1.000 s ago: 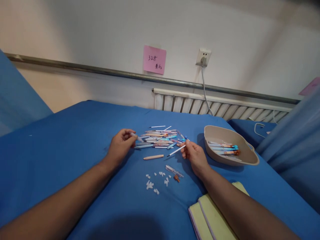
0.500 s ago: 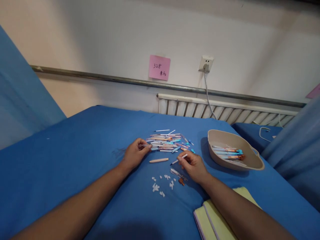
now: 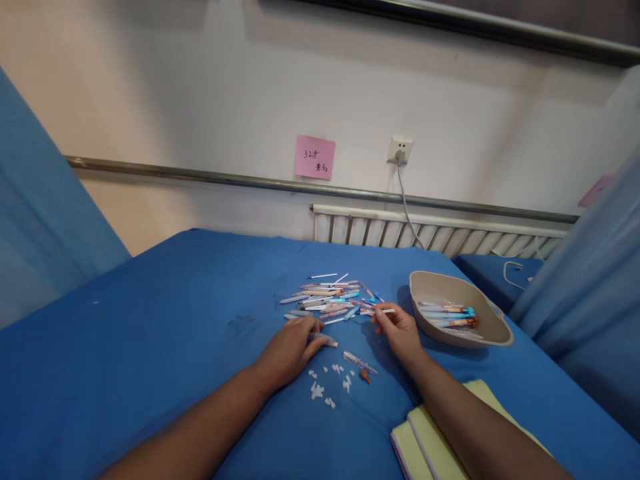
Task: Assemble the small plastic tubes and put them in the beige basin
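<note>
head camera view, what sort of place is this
An indoor room, perhaps a ward or dormitory, though I can't be sure: a broad blue-covered surface lies in front, blue curtains hang at both sides, and a metal rail runs along the wall.

Your left hand (image 3: 290, 348) is palm down, fingers (image 3: 306, 327) bent; your right hand (image 3: 399, 331) pinches; both your forearms (image 3: 467, 410) reach forward.
</note>
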A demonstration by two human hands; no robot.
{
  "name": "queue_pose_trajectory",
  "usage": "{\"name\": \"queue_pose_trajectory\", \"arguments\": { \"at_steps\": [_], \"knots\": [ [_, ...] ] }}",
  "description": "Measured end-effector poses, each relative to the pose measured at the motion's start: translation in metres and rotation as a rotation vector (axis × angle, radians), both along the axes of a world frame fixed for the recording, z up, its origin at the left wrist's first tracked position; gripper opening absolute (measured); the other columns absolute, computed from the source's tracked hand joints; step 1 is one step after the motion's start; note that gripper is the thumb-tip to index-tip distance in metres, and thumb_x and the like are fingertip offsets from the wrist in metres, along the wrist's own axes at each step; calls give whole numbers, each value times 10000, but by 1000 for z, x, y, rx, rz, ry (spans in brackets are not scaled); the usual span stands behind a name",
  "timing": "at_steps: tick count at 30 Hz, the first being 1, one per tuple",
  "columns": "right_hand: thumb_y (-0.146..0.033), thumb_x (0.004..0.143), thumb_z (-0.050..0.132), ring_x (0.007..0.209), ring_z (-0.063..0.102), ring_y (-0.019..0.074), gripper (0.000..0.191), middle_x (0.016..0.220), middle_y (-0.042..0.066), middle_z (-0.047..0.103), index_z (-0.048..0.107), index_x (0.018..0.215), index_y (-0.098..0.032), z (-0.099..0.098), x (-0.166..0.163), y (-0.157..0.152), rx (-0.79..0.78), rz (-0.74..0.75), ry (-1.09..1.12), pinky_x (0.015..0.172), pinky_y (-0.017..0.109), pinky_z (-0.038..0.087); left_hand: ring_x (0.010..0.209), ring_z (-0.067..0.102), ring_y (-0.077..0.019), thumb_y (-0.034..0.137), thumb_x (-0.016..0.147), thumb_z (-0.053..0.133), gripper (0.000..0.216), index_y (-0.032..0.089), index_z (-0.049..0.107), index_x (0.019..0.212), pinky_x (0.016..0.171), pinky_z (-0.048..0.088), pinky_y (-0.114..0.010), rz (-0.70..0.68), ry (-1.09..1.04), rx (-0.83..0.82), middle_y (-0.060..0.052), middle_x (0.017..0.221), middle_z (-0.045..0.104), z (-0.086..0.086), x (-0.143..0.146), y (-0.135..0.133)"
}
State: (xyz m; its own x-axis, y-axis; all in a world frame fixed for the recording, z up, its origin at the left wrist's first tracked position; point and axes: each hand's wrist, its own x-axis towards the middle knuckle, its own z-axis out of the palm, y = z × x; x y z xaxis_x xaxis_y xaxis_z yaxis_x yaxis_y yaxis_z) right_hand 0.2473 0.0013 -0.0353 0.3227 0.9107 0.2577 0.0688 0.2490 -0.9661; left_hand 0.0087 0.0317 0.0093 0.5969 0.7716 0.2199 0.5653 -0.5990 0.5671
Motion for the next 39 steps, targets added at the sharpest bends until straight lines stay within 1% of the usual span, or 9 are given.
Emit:
{"name": "queue_pose_trajectory", "arguments": {
  "at_steps": [3, 6, 11, 13, 18, 21, 24, 27, 39],
  "knots": [
    [-352, 761, 605, 555, 544, 146, 169, 692, 2, 639, 665, 838, -214, 1, -4, -5, 10, 94, -180, 549, 259, 426, 863, 588, -227, 437, 840, 489, 229, 218, 555, 853, 764, 425, -321, 52, -33, -23, -54, 906, 652, 1, -10, -14],
    [-256, 788, 553, 665, 580, 163, 135, 766, 7, 651, 674, 838, -228, 4, -10, -10, 53, 217, -390, 638, 271, 436, 720, 580, -203, 453, 827, 493, 248, 212, 546, 810, 657, 421, -293, 142, -68, -72, -21, 764, 629, -2, -21, -18],
    [-186, 805, 492, 742, 586, 175, 181, 784, 7, 648, 660, 856, -233, 1, -12, -9, 74, 291, -602, 693, 284, 419, 576, 543, -156, 466, 767, 558, 274, 198, 504, 758, 543, 398, -249, 377, -366, -214, 36, 611, 558, -12, -34, 5],
    [-193, 813, 488, 728, 586, 175, 176, 780, 10, 646, 651, 867, -231, -1, -11, -9, 63, 283, -616, 681, 285, 420, 511, 522, -132, 461, 733, 598, 293, 191, 486, 751, 507, 392, -230, 409, -492, -312, 55, 557, 538, -16, -37, 17],
    [-240, 849, 464, 698, 602, 179, 199, 783, 17, 668, 631, 956, -240, -2, -18, -6, 41, 227, -566, 670, 294, 440, 510, 526, -99, 407, 633, 701, 355, 171, 486, 789, 526, 425, -208, 428, -709, -497, 58, 576, 560, -19, -41, 36],
    [-234, 848, 463, 756, 619, 183, 230, 821, 23, 684, 627, 1009, -230, 1, -32, 7, 24, 193, -639, 718, 299, 449, 531, 539, -98, 409, 616, 705, 399, 155, 532, 871, 538, 441, -208, 436, -771, -540, 51, 601, 567, -21, -44, 42],
    [-204, 836, 471, 832, 621, 187, 218, 898, 35, 689, 643, 970, -218, 1, -46, 23, 9, 154, -731, 757, 298, 450, 531, 535, -99, 451, 635, 667, 433, 143, 567, 922, 523, 440, -210, 434, -788, -552, 35, 626, 574, -24, -46, 47],
    [-184, 827, 473, 859, 622, 196, 200, 924, 41, 687, 648, 919, -209, -3, -54, 33, -2, 111, -782, 768, 305, 451, 513, 525, -96, 478, 645, 640, 410, 143, 578, 873, 507, 437, -216, 427, -791, -553, 21, 651, 589, -27, -46, 48],
    [-211, 823, 474, 871, 630, 196, 194, 950, 26, 689, 649, 906, -224, -14, -57, 36, 3, 103, -755, 779, 310, 463, 517, 516, -98, 440, 652, 637, 370, 145, 575, 865, 506, 421, -214, 413, -779, -589, 27, 621, 574, -26, -44, 43]
  ]
}}
